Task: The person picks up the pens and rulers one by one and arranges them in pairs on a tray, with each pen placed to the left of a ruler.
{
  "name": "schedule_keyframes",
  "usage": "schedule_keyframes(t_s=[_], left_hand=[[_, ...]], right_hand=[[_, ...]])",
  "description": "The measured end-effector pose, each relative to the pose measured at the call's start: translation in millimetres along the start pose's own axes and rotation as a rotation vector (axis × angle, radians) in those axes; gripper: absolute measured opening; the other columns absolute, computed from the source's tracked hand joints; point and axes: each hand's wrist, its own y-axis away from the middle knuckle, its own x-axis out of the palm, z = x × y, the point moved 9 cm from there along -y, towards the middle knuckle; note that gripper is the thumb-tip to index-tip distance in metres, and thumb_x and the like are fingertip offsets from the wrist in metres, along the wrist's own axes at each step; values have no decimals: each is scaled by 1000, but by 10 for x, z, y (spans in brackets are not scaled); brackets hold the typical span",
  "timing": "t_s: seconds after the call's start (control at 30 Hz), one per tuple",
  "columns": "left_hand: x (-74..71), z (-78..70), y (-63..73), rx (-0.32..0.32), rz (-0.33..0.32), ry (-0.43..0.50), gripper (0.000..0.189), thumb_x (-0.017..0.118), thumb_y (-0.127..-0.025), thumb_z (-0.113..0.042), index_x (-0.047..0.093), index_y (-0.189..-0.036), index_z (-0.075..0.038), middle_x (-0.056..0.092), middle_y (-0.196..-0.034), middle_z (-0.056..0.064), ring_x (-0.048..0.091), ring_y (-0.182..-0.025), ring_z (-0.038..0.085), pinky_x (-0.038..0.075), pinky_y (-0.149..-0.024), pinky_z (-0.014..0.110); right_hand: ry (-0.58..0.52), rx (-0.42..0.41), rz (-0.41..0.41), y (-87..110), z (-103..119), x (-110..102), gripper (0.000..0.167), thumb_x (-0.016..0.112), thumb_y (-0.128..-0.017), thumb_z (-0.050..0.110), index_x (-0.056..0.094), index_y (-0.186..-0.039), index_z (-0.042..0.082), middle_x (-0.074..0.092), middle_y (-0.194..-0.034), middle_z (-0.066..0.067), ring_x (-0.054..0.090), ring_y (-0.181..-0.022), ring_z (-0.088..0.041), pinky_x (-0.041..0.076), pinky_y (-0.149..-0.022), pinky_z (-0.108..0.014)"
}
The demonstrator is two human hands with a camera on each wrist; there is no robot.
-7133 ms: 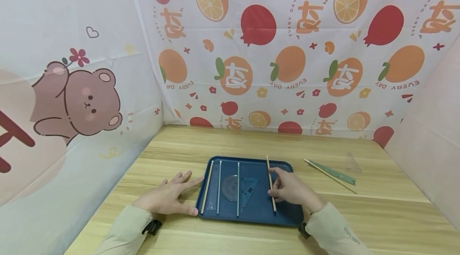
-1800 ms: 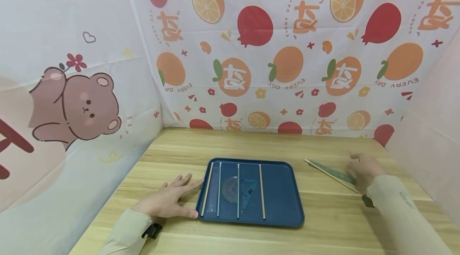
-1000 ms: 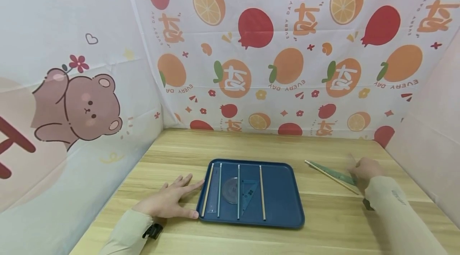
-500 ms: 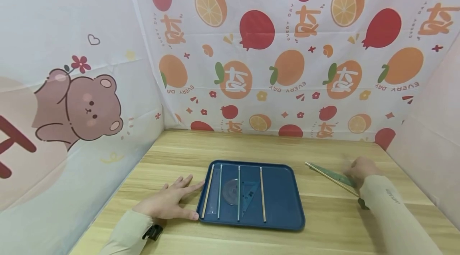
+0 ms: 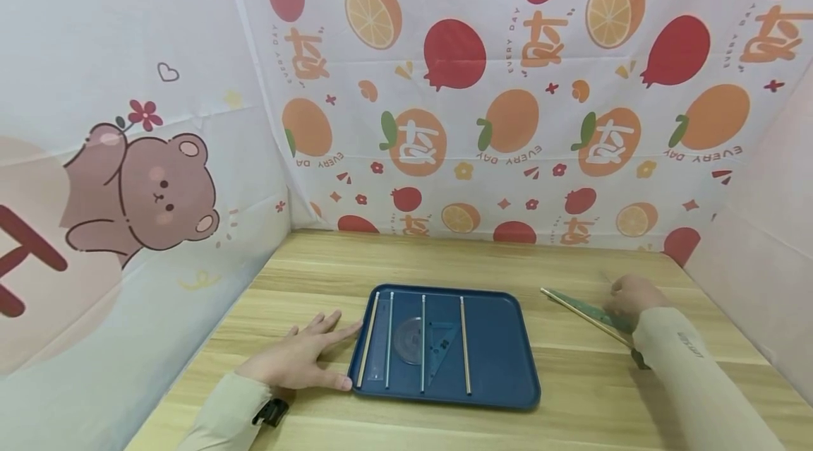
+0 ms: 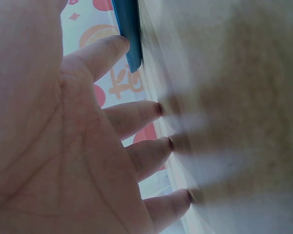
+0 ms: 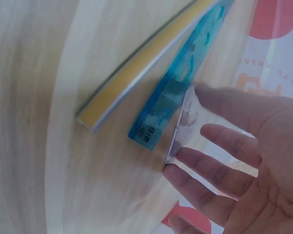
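Observation:
My left hand [image 5: 295, 361] lies spread at the left side of the blue tray [image 5: 504, 338], index finger and thumb at its rim. In the left wrist view the fingertips meet the tabletop. Between its thumb and fingers, my right hand [image 5: 635, 299] pinches a clear set square [image 7: 184, 124], tilted up on edge; mostly hidden by the hand in the head view. Under it lie a green-blue ruler [image 7: 161, 114] and a gold pencil [image 7: 136, 70]. The tray bears gold pencils [image 5: 466, 349], teal pencils [image 5: 423, 352], a clear ruler [image 5: 377, 352], a protractor [image 5: 405, 341] and a blue set square [image 5: 442, 341].
The wooden table [image 5: 444, 430] spreads around the tray. Fruit-printed cloth [image 5: 483, 119] hangs behind it, and a bear-printed cloth [image 5: 165, 190] stands at the left. The tray's rim is slightly raised.
The right hand placed a gold pencil on the tray right of the blue set square, then moved right and took hold of the clear set square, lifting its edge and drawing slightly left. Left hand unchanged.

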Motion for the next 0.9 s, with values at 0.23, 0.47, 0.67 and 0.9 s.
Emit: schedule_keyframes(t_s=[0.23, 0.47, 0.67, 0.9], left_hand=[[8, 7, -1, -4, 0, -7, 101, 84, -84, -63, 41, -167, -28, 25, -173, 34, 18, -157, 66, 14, -112, 93], [11, 23, -20, -16, 14, -3, 101, 82, -84, -68, 40, -168, -30, 24, -174, 31, 17, -159, 63, 13, -114, 92], [13, 53, -43, -23, 18, -2, 101, 80, -84, -71, 39, -168, -32, 23, -175, 30, 15, -161, 61, 11, -115, 91], [26, 67, -26, -25, 20, 6, 101, 81, -84, -70, 40, -168, -30, 23, -175, 30, 14, -161, 61, 11, -115, 92]], right_hand=[[-34, 26, -2, -32, -35, 29, 73, 83, -87, 28, 57, -135, -20, 67, -127, -39, 67, -109, -49, 56, -93, -66], [-26, 51, -46, 13, -96, -35, 84, 87, -83, 36, 54, -134, -23, 59, -135, -46, 61, -117, -62, 53, -94, -69], [-37, 54, -58, 30, -114, -51, 50, 86, -84, 32, 72, -103, -11, 72, -93, -24, 65, -84, -37, 55, -71, -46], [-51, 71, -49, 65, -97, -38, 43, 86, -84, 32, 73, -96, -7, 68, -85, -17, 60, -79, -32, 51, -66, -41]])
